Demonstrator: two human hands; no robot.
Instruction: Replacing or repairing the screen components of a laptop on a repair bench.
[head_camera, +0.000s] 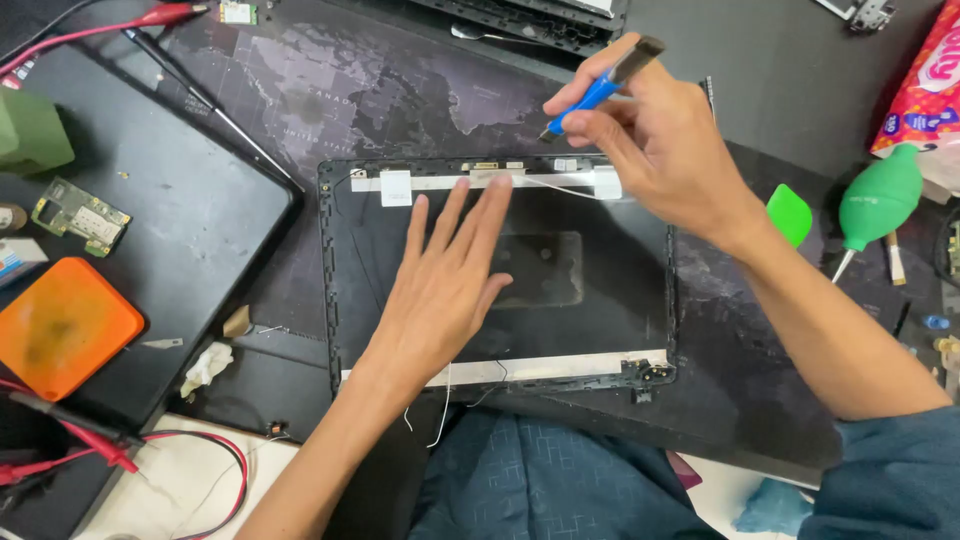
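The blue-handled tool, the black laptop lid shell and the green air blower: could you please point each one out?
Blue-handled tool (592, 94), head view, on its blue grip.
Black laptop lid shell (600, 300), head view, on its bare inner panel.
Green air blower (880, 198), head view, on its bulb.

A laptop lid shell (500, 270) is laid flat at the middle of the counter (780, 60). The left hand (445, 285) is spread on its inner face, and the right hand (655, 140) is held above its far edge with a small screwdriver (600, 88) gripped. A circuit board (78, 215) and a square pad (60, 325) are placed to the left, a bulb blower (878, 200) to the right.
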